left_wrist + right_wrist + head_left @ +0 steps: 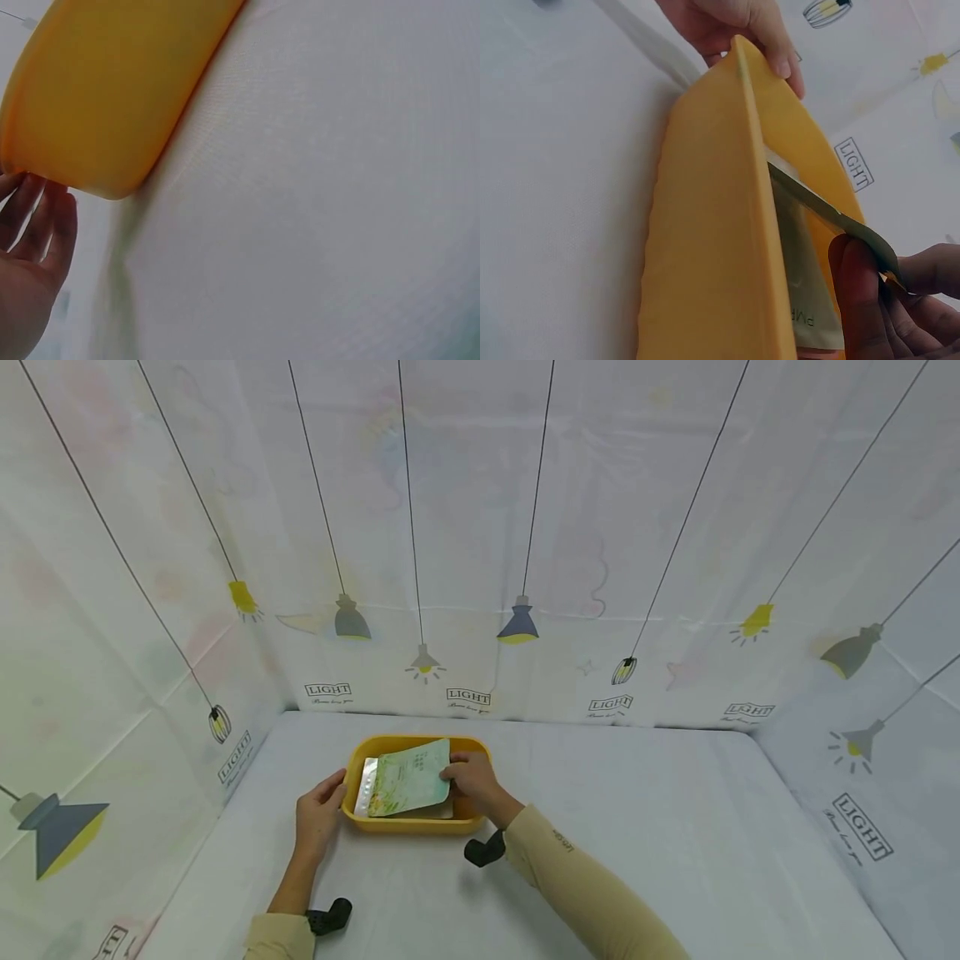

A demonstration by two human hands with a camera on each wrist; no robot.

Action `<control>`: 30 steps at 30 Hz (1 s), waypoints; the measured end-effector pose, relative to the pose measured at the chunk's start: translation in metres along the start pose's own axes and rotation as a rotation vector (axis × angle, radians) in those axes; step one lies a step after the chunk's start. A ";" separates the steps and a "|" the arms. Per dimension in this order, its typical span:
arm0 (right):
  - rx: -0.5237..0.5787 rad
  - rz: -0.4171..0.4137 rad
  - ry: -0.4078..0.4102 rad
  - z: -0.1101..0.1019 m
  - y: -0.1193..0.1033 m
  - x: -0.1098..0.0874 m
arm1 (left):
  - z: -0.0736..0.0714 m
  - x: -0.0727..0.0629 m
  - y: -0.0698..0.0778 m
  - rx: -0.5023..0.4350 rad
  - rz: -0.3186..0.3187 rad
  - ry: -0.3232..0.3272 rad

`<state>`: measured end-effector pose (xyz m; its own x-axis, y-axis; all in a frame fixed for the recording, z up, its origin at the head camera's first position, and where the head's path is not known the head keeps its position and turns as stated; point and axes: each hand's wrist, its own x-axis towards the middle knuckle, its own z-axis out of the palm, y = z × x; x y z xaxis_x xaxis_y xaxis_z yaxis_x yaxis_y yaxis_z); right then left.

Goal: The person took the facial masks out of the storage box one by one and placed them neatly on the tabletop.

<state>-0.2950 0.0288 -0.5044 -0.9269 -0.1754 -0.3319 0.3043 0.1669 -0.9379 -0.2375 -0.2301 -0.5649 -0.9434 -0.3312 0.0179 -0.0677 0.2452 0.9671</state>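
A shallow yellow plastic bin [416, 827] stands on the white table. My left hand [318, 814] holds its left end, with fingertips at the rim; in the left wrist view the fingers [61, 225] lie against the bin's outer wall. My right hand [478, 783] pinches the right edge of a flat pale-green packet [412, 777] with a floral print, tilted over the bin. Beneath it lies another packet [802, 262], greyish-green with lettering, partly hidden by the bin's wall and the upper packet. A silvery strip [366, 787] shows at the packets' left side.
The white-covered table [637, 827] extends to the right and in front of the bin. Behind it hangs a white backdrop [465, 527] printed with lamps. Black wrist mounts [486, 849] sit on both wrists.
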 end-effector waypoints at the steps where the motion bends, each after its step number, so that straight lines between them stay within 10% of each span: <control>1: 0.002 -0.006 -0.001 -0.001 -0.001 0.000 | 0.000 0.000 0.000 0.001 0.000 0.003; 30: 0.061 -0.028 0.048 -0.080 -0.007 -0.002 | 0.000 0.002 0.002 -0.001 -0.022 -0.003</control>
<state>-0.3132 0.1060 -0.4891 -0.9441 -0.1322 -0.3020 0.2900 0.1024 -0.9515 -0.2391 -0.2301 -0.5633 -0.9425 -0.3340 -0.0042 -0.0882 0.2365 0.9676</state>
